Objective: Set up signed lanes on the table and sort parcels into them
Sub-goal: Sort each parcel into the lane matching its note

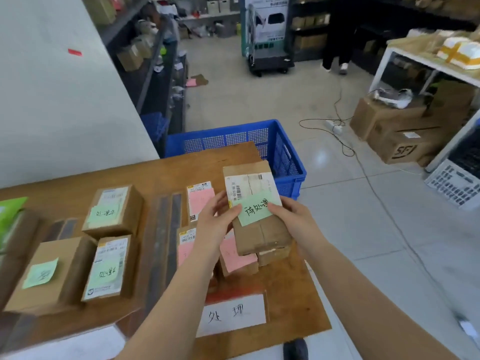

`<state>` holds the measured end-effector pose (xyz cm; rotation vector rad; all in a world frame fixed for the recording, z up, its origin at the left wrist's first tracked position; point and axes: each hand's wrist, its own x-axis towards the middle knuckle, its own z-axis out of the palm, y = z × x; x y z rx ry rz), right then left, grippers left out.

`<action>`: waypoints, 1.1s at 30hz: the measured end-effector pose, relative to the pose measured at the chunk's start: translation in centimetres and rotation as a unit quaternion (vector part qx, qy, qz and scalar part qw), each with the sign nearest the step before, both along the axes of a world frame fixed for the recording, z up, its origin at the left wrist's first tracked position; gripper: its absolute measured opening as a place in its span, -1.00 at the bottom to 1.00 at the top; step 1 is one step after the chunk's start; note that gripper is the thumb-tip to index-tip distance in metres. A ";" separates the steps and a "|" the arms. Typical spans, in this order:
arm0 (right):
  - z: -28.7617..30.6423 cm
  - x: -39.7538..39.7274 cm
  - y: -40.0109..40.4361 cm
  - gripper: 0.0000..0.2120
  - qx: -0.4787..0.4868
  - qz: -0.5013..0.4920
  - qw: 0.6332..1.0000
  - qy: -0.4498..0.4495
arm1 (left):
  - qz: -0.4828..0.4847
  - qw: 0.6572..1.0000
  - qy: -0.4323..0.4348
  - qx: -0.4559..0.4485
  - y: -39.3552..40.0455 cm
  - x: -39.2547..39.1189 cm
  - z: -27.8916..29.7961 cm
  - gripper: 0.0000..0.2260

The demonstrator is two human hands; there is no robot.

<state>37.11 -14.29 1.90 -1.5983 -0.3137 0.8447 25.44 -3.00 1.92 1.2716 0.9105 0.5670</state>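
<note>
Wooden table in a parcel depot: both hands, left hand and right hand, grip a green-noted cardboard box above the right lane; seemingly light and stiff, best held by its long sides.

Your single head camera, wide-angle, looking forward and steeply down over the wooden table, close above your own forearms, the shop floor, blue crate and shelves stretching away beyond

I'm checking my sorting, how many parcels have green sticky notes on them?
4: three boxes left of the dark strips, and the parcel in both hands. Others may be hidden.
</note>
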 end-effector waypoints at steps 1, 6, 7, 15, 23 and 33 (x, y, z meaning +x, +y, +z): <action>-0.1 1.3 0.7 -0.77 -0.001 0.016 1.000 0.003 | 0.012 1.000 -0.002 0.005 0.2 0.8 0.1 -0.65; -1.3 6.9 4.2 -0.88 0.008 0.074 0.997 0.022 | 0.058 0.998 0.022 0.018 2.2 5.3 0.0 -0.65; -1.8 7.9 5.0 -0.88 0.003 0.086 0.996 0.019 | 0.071 0.997 0.027 0.016 2.8 6.3 -0.4 -0.65; -5.1 12.7 12.1 -0.76 -0.038 0.140 0.989 0.021 | 0.105 0.986 0.124 0.039 8.8 10.5 -3.6 -0.69; -8.6 14.3 17.0 -0.69 -0.093 0.183 0.979 -0.010 | 0.111 0.973 0.195 0.048 13.0 11.6 -6.8 -0.72; -11.5 13.5 17.1 -0.70 -0.148 0.220 0.963 -0.040 | 0.070 0.939 0.307 0.140 13.4 11.8 -8.8 -0.78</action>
